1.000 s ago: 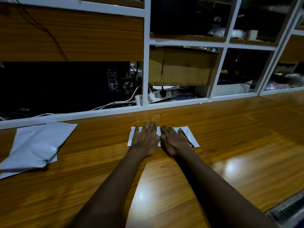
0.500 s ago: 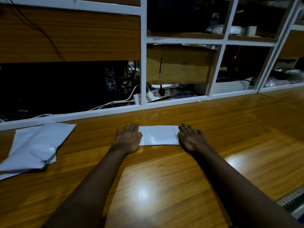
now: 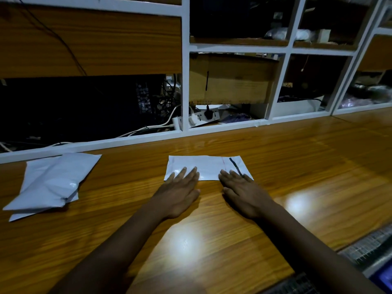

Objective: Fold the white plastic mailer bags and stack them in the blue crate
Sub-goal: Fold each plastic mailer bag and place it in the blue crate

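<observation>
A folded white mailer bag (image 3: 206, 166) lies flat on the wooden table (image 3: 297, 166), a dark strip and a thin red line near its right end. My left hand (image 3: 180, 192) rests palm down, fingers spread, its fingertips on the bag's near left edge. My right hand (image 3: 241, 189) lies flat too, fingertips on the bag's near right edge. Neither hand grips anything. A loose pile of white mailer bags (image 3: 51, 183) sits at the far left of the table. A blue corner at the bottom right may be the crate (image 3: 384, 281).
White-framed shelving (image 3: 185, 81) rises behind the table, holding a cardboard box (image 3: 231, 79), a power strip (image 3: 203, 117) and cables. A wire mesh surface (image 3: 364, 249) lies below the table's near right edge.
My hands spread apart from the bag's middle to its ends, then slid back toward me and inward; only their fingertips now touch the bag's near edge. The bag stays flat.
</observation>
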Motion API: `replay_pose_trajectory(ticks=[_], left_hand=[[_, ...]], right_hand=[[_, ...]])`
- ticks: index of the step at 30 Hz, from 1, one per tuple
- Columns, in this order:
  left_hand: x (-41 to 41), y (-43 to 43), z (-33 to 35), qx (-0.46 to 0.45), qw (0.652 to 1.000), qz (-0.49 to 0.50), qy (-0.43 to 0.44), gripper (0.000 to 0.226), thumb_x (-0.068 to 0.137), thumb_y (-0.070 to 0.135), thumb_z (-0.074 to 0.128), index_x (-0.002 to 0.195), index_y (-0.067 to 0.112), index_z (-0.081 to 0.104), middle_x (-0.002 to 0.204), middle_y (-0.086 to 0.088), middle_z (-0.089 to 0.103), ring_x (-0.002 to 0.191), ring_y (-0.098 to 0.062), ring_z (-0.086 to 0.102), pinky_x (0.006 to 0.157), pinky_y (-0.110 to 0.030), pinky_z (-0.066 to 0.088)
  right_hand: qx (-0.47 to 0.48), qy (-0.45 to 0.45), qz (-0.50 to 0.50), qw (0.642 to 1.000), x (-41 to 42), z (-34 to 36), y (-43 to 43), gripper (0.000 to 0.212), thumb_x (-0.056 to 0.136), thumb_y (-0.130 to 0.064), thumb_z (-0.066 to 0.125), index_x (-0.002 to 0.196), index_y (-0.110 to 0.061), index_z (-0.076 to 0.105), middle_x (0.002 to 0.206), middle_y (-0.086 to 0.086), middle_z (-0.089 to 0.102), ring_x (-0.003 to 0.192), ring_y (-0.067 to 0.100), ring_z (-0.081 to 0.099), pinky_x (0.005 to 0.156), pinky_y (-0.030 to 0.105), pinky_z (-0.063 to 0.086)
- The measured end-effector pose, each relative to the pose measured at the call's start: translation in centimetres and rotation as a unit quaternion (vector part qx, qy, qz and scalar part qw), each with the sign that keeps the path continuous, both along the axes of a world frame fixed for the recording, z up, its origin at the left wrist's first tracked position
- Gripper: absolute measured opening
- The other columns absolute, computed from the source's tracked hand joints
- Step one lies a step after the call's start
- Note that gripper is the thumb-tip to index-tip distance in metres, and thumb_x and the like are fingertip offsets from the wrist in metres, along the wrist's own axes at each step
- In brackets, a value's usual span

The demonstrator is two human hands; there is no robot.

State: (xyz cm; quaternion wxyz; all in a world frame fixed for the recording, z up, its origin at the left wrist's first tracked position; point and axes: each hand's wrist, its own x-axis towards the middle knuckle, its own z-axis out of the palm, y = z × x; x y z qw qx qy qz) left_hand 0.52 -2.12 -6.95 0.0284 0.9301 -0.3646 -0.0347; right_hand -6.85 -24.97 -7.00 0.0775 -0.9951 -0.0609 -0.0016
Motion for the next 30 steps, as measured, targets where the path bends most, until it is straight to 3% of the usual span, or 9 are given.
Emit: replay_pose_trajectory(ticks=[3,6,9,13,16,19,24,27,30], left_hand=[[0.0,1.5,-0.1,0.003,0.998,0.063,0.012,0.062,0.104,0.051,0.013,0.158,0.025,-0.005,0.163,0.008,-0.018,0.151,-0.015,-0.014,0.123,-0.043,-0.004],[0.0,1.9,0.0,-0.046,0.993,0.107,-0.015,0.061,0.104,0.052,0.019,0.158,0.027,0.008,0.165,0.001,-0.013,0.152,-0.021,-0.010,0.120,-0.051,-0.004],[0.2,0.9,0.2,-0.092,0.988,0.075,-0.096,0.054,0.101,0.051,0.036,0.152,0.035,0.030,0.166,0.000,-0.008,0.152,-0.024,-0.011,0.118,-0.055,-0.007],[0.9,-0.4,0.2,-0.169,0.969,0.051,-0.173,0.030,0.093,0.045,0.061,0.120,0.035,0.070,0.163,0.000,0.019,0.152,-0.027,0.004,0.119,-0.053,-0.001],[1.2,-1.0,0.2,-0.196,0.960,0.056,-0.190,0.015,0.088,0.040,0.070,0.098,0.032,0.078,0.159,0.000,0.032,0.151,-0.027,0.011,0.119,-0.050,0.000],[1.3,-1.4,0.3,-0.202,0.959,0.062,-0.191,0.007,0.087,0.035,0.072,0.089,0.031,0.078,0.157,0.002,0.035,0.151,-0.026,0.012,0.119,-0.047,-0.001],[1.4,-1.6,0.2,-0.191,0.962,0.069,-0.185,0.011,0.091,0.037,0.066,0.096,0.032,0.075,0.158,0.004,0.033,0.151,-0.025,0.011,0.119,-0.049,-0.002],[1.6,-1.7,0.2,-0.186,0.962,0.071,-0.184,0.016,0.090,0.041,0.066,0.101,0.032,0.072,0.158,0.003,0.033,0.151,-0.026,0.010,0.119,-0.051,-0.002],[1.8,-1.8,0.2,-0.184,0.959,0.068,-0.205,0.021,0.081,0.040,0.075,0.098,0.029,0.073,0.150,-0.002,0.046,0.148,-0.032,0.023,0.117,-0.057,0.007]], right_hand=[[-0.003,-0.033,-0.068,0.997,-0.8,-0.1,-1.0,0.057,0.103,-0.042,0.021,0.154,-0.018,0.029,0.164,0.001,0.020,0.152,0.020,0.014,0.119,0.043,0.017],[0.043,-0.119,-0.105,0.986,-0.9,-0.1,-1.4,0.036,0.104,-0.034,0.038,0.133,-0.020,0.053,0.151,0.006,0.043,0.144,0.030,0.031,0.110,0.048,0.027],[0.024,-0.141,-0.088,0.986,0.3,-0.1,-1.2,0.037,0.101,-0.045,0.047,0.134,-0.033,0.058,0.160,-0.004,0.031,0.150,0.025,0.019,0.117,0.049,0.017],[0.062,-0.174,-0.084,0.979,1.6,0.2,-0.7,0.018,0.093,-0.046,0.062,0.103,-0.037,0.074,0.155,-0.007,0.039,0.149,0.022,0.019,0.116,0.046,0.020],[0.068,-0.182,-0.088,0.977,2.2,0.3,-0.7,0.012,0.090,-0.039,0.067,0.098,-0.033,0.075,0.151,-0.009,0.046,0.147,0.023,0.025,0.113,0.042,0.022],[0.079,-0.189,-0.085,0.975,2.7,0.2,-0.6,0.007,0.091,-0.031,0.068,0.095,-0.030,0.073,0.148,-0.010,0.049,0.146,0.024,0.028,0.112,0.043,0.024],[0.042,-0.155,-0.050,0.986,3.7,-0.1,-0.8,0.009,0.097,-0.025,0.056,0.102,-0.026,0.063,0.155,-0.007,0.041,0.148,0.024,0.023,0.116,0.044,0.021],[0.018,-0.139,-0.042,0.989,4.2,-0.5,-1.1,0.021,0.100,-0.025,0.048,0.118,-0.022,0.058,0.158,-0.004,0.035,0.149,0.023,0.021,0.118,0.044,0.019],[0.015,-0.160,-0.035,0.986,4.3,-0.7,-1.4,0.030,0.097,-0.022,0.052,0.127,-0.016,0.055,0.156,0.000,0.039,0.146,0.024,0.027,0.117,0.042,0.020]])
